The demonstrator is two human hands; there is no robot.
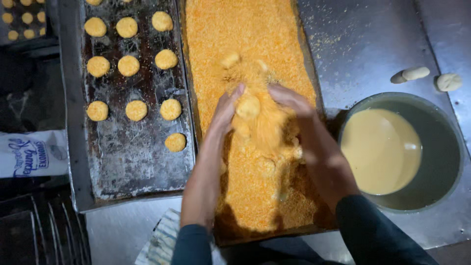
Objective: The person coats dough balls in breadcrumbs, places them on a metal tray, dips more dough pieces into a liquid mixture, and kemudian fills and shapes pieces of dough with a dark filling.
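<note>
breaded patty cupped between both hands over the crumb tray

breaded patty (248, 106) sits between the two hands above the tray of orange breadcrumbs (255, 34). the left hand (224, 112) has its fingers curled against the patty's left edge; the right hand (289, 100) cups the other side, fingers bent round it, with crumbs spilling down between them. by the look of it the coating step is in hand: pressing crumbs onto the round. left of the fingers lies a dark baking tray (122, 162) with rows of coated patties (128, 66), one row short. right of the fingers stands a bowl of pale batter (380, 149), and beyond it two bare dough pieces (416, 73) rest on the metal worktop (368, 44). setting this one down would call for a gentle, even grip.
</note>
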